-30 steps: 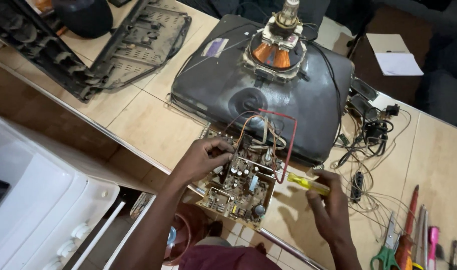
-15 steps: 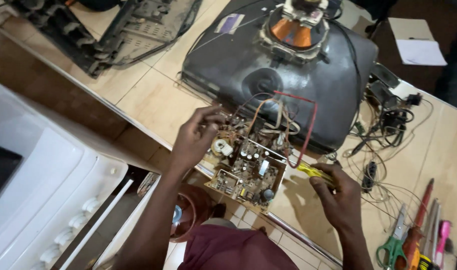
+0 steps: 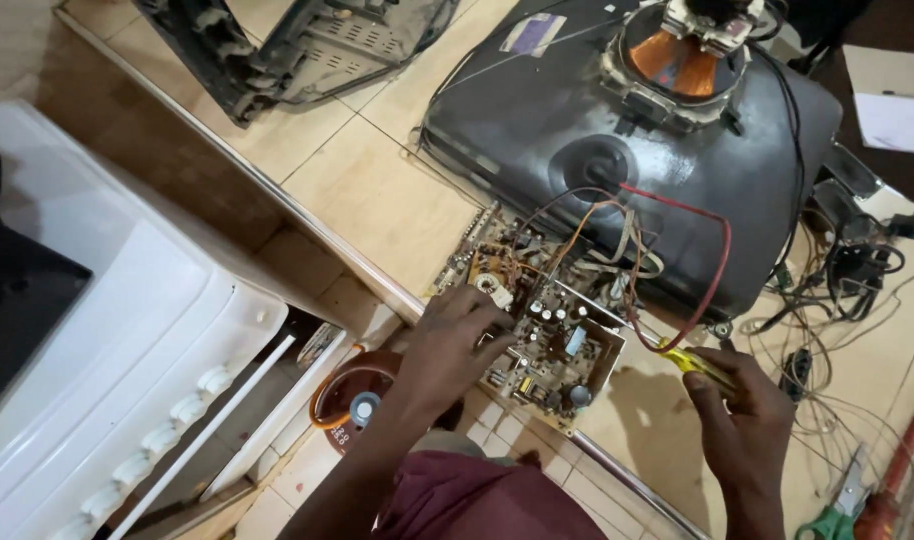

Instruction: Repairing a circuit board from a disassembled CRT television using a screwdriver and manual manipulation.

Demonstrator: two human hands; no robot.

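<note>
A brown circuit board (image 3: 547,330) crowded with components lies at the counter's front edge, wired to a dark picture tube (image 3: 667,170) lying face down behind it. My left hand (image 3: 452,345) rests on the board's near left corner, fingers curled over its edge. Right of the board, my right hand (image 3: 742,420) grips a yellow-handled tool (image 3: 699,364) whose tip points toward the board's right side. A red wire (image 3: 712,275) loops from the tube down to the board.
A black plastic back cover (image 3: 307,45) lies at the far left of the tiled counter (image 3: 377,200). Loose cables (image 3: 837,290), green-handled scissors (image 3: 837,505) and a red-handled tool (image 3: 892,480) sit at right. A white appliance (image 3: 127,330) stands below left, beside an orange container (image 3: 352,400).
The view has shifted left and down. My left hand slid from the board's top toward its near left corner; my right hand keeps the yellow tool by the board's right edge.
</note>
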